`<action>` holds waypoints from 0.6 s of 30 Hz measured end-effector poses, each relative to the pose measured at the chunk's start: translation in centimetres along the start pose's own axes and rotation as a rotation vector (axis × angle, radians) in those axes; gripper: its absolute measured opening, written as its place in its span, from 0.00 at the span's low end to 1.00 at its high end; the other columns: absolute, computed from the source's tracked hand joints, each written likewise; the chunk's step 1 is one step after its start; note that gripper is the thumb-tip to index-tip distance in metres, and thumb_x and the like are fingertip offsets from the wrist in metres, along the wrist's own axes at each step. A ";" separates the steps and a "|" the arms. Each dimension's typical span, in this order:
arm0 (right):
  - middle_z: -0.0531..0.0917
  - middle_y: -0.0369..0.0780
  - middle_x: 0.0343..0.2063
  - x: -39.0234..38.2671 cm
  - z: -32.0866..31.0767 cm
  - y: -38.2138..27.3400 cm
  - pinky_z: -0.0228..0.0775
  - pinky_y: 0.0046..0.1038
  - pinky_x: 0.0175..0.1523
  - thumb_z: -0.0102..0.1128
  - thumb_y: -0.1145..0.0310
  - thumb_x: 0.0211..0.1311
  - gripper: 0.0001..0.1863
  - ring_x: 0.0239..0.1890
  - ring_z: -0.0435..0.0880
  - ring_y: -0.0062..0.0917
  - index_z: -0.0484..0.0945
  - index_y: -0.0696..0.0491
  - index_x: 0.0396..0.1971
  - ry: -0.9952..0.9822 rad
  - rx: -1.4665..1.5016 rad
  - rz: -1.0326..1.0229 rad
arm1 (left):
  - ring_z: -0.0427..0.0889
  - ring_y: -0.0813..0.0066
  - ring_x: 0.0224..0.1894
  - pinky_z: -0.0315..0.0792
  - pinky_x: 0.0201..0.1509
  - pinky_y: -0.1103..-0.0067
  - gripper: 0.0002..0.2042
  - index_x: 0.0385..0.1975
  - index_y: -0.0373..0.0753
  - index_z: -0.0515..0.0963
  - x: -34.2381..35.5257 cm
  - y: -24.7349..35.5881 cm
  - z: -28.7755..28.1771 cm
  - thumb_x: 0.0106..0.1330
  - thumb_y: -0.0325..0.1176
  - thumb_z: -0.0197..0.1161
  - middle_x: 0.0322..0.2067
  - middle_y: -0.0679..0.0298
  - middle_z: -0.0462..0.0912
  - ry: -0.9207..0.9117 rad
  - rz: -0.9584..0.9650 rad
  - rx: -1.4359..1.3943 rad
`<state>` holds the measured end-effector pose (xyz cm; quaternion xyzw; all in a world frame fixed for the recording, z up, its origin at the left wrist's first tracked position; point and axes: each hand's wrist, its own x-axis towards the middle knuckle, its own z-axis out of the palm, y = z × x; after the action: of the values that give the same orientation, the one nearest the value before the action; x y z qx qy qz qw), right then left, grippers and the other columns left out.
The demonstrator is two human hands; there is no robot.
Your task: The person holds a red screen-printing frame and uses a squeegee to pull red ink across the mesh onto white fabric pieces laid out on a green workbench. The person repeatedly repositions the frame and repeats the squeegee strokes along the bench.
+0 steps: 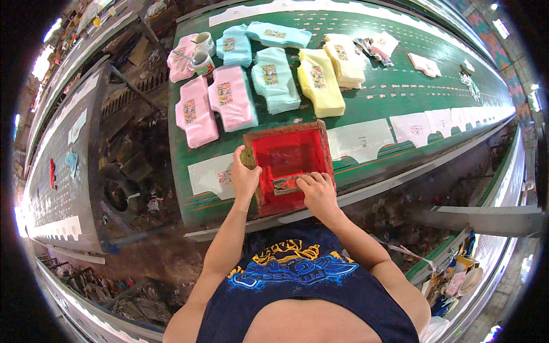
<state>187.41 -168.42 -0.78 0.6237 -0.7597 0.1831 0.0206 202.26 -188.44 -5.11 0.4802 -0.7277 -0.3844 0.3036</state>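
A wooden-framed screen smeared with red ink [286, 151] lies at the near edge of the long green printing table [372, 97]. My left hand [246, 177] grips the frame's left side, beside a greenish patch on it. My right hand [314, 191] holds a narrow ink-stained squeegee [284, 184] across the lower part of the screen. White cut fabric pieces [360, 140] lie in a row along the table's near edge, on both sides of the frame; one to the left is partly hidden by my left hand.
Several stacks of printed pink [197, 117], blue [277, 83] and yellow [320, 91] fabric pieces cover the table's middle, with two containers [201, 61] among them. Another long table [63, 171] runs at the left beyond a dark gap. A metal beam [474, 220] juts at the right.
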 end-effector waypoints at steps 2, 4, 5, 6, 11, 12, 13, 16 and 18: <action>0.87 0.37 0.47 -0.9 -0.2 2.3 0.70 0.45 0.61 0.61 0.74 0.58 0.14 0.54 0.83 0.33 0.83 0.51 0.46 -0.015 -0.001 -0.007 | 0.86 0.48 0.57 0.77 0.62 0.60 0.39 0.68 0.42 0.69 -0.5 1.7 1.7 0.51 0.24 0.73 0.57 0.50 0.85 -0.086 -0.164 -0.029; 0.87 0.37 0.46 -1.6 -0.1 4.2 0.71 0.44 0.61 0.61 0.74 0.58 0.15 0.53 0.83 0.34 0.83 0.52 0.46 -0.016 0.012 -0.026 | 0.86 0.48 0.56 0.77 0.62 0.59 0.39 0.68 0.44 0.69 -0.5 1.5 3.5 0.51 0.24 0.74 0.55 0.50 0.85 -0.082 -0.158 -0.044; 0.88 0.37 0.47 -1.9 -0.1 4.8 0.71 0.43 0.61 0.61 0.73 0.58 0.15 0.54 0.83 0.33 0.83 0.52 0.46 -0.041 0.007 -0.025 | 0.86 0.48 0.56 0.77 0.61 0.59 0.39 0.68 0.44 0.69 -0.7 1.3 4.2 0.51 0.25 0.74 0.55 0.50 0.86 -0.056 -0.128 -0.028; 0.88 0.37 0.47 -1.9 0.0 5.2 0.71 0.42 0.61 0.62 0.73 0.57 0.15 0.54 0.84 0.33 0.83 0.51 0.46 -0.061 0.005 -0.024 | 0.86 0.48 0.56 0.77 0.61 0.59 0.39 0.68 0.45 0.70 -0.7 1.0 4.5 0.51 0.25 0.74 0.55 0.51 0.86 -0.029 -0.095 -0.007; 0.88 0.37 0.48 -2.1 0.6 6.1 0.72 0.41 0.61 0.63 0.72 0.57 0.15 0.54 0.84 0.33 0.82 0.52 0.46 -0.070 0.039 -0.040 | 0.86 0.47 0.57 0.77 0.62 0.60 0.40 0.68 0.49 0.68 -0.3 0.2 5.2 0.51 0.26 0.73 0.55 0.53 0.86 -0.089 -0.203 0.007; 0.88 0.38 0.48 -2.1 0.6 6.2 0.72 0.41 0.61 0.63 0.71 0.58 0.14 0.54 0.85 0.33 0.82 0.52 0.46 -0.072 0.048 -0.037 | 0.86 0.47 0.57 0.77 0.62 0.60 0.40 0.69 0.50 0.68 -0.3 0.3 5.2 0.51 0.26 0.73 0.55 0.54 0.86 -0.111 -0.225 -0.008; 0.88 0.38 0.48 -2.1 0.6 6.2 0.73 0.42 0.61 0.63 0.71 0.59 0.14 0.54 0.85 0.33 0.82 0.52 0.46 -0.074 0.058 -0.033 | 0.86 0.47 0.57 0.77 0.62 0.59 0.40 0.69 0.50 0.68 -0.2 0.3 5.2 0.51 0.26 0.73 0.55 0.54 0.86 -0.114 -0.226 -0.002; 0.88 0.38 0.49 -1.9 0.2 6.2 0.73 0.42 0.61 0.64 0.69 0.62 0.14 0.55 0.85 0.33 0.83 0.53 0.48 -0.111 0.092 -0.027 | 0.86 0.46 0.57 0.78 0.62 0.59 0.40 0.69 0.51 0.68 -0.2 -0.2 5.3 0.50 0.27 0.74 0.56 0.54 0.86 -0.109 -0.240 0.015; 0.88 0.38 0.49 -2.0 0.1 6.4 0.72 0.42 0.61 0.65 0.68 0.63 0.14 0.55 0.85 0.33 0.83 0.53 0.47 -0.090 0.094 -0.031 | 0.85 0.45 0.58 0.78 0.62 0.59 0.40 0.68 0.51 0.68 -0.2 0.1 5.5 0.50 0.27 0.74 0.56 0.54 0.86 -0.112 -0.257 0.036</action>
<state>181.75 -165.61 -3.03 0.6432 -0.7407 0.1899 -0.0401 197.83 -186.71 -7.92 0.5526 -0.6828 -0.4331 0.2021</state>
